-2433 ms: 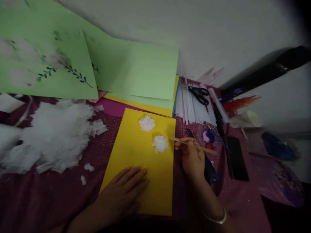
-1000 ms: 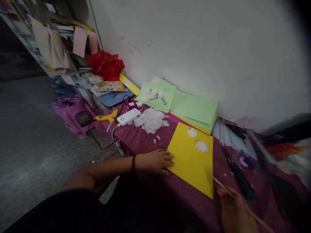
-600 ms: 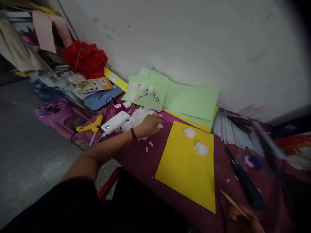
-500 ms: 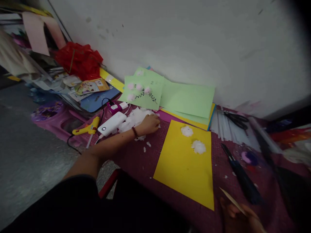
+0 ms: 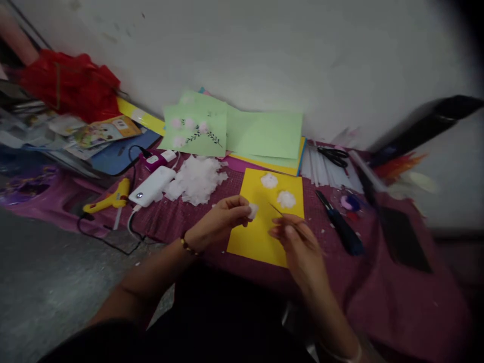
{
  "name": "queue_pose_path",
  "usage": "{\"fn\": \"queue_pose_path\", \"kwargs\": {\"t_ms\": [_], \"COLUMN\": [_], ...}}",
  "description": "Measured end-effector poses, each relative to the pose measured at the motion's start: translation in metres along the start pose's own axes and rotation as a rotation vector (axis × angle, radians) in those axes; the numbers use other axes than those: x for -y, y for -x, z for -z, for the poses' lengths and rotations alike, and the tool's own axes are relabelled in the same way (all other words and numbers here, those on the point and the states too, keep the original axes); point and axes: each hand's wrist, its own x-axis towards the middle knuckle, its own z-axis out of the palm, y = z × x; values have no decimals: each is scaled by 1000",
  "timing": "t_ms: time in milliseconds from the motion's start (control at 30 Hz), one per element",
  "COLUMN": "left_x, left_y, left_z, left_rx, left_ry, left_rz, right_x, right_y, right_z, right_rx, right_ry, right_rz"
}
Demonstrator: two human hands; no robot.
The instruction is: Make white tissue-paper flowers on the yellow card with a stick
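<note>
My left hand point(image 5: 230, 216) pinches a small white paper piece point(image 5: 253, 210) over the left edge of a yellow sheet point(image 5: 255, 244). Closed around a thin pointed stick point(image 5: 276, 208), my right hand point(image 5: 300, 244) hovers above the right side of that sheet. The stick's tip points toward the white piece without touching it. Two white paper flowers, an upper one point(image 5: 269, 180) and a lower one point(image 5: 286, 198), lie on the sheet beyond my hands. A heap of white paper pieces point(image 5: 198, 179) rests to the left.
Left of the heap are a white power bank point(image 5: 153, 185) and a yellow glue gun point(image 5: 109, 199). Green sheets point(image 5: 264, 133), one decorated with pink flowers, lean at the wall. At right lie a blue-handled cutter point(image 5: 342, 229), black scissors point(image 5: 333, 157) and clear sticks point(image 5: 321, 169).
My left hand has come from the paper heap to the yellow sheet with a white piece. My right hand has moved up from the lower right with the stick. The view has shifted.
</note>
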Motion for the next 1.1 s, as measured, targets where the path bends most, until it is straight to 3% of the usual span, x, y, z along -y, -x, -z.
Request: {"fn": "queue_pose_path", "kwargs": {"t_ms": [100,200,333,500,633,767,900,1000,1067,1100], "left_x": [18,29,42,46,20,-13,-24,-25,-25,-26], "left_y": [6,5,5,6,-5,-29,-50,-51,-46,-43], "left_z": [-16,-19,-14,-4,21,59,87,91,89,87], "left_rx": [37,10,14,101,86,-33,-40,-103,-160,-169], "left_ry": [38,25,-1,-243,-469,-907,-1372,-1602,-1678,-1693], "left_rz": [16,14,32,79,42,-112,-272,-332,-338,-338], "right_x": [-5,-11,-17,-14,-3,7,8,18,33,41], "right_y": [-7,-8,-3,6,5,-13,-30,-33,-24,-15], "right_z": [-21,-24,-19,-16,18,88,139,138,125,117], "right_rx": [104,67,12,82,28,-97,41,96,7,-143], "right_ry": [-193,-190,80,389,490,867,1125,1154,1031,924], "right_rz": [-78,-22,72,111,134,241,257,169,130,129]}}
